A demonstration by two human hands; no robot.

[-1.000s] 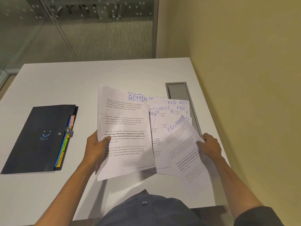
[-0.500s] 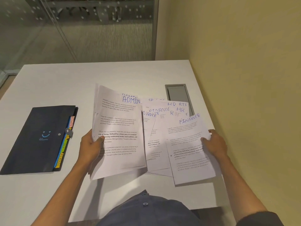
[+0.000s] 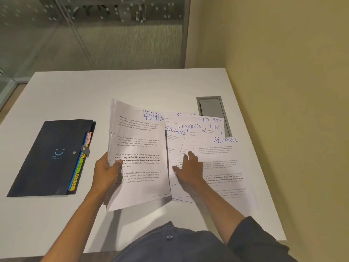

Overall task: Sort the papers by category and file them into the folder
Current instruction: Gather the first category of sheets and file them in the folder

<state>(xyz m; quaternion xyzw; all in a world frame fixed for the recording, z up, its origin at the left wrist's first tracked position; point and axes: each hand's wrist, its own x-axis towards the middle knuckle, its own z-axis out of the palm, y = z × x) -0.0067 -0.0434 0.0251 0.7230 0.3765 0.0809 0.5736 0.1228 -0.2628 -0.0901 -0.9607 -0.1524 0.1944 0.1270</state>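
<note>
White table [image 3: 75, 91]: left hand [image 3: 105, 173] grips ADMIN sheets [image 3: 139, 157].

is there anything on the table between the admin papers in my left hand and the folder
Nothing visible. The left hand holds the ADMIN papers just right of the folder, with only bare table between them. The folder lies flat with its clasp side facing the papers.
</note>
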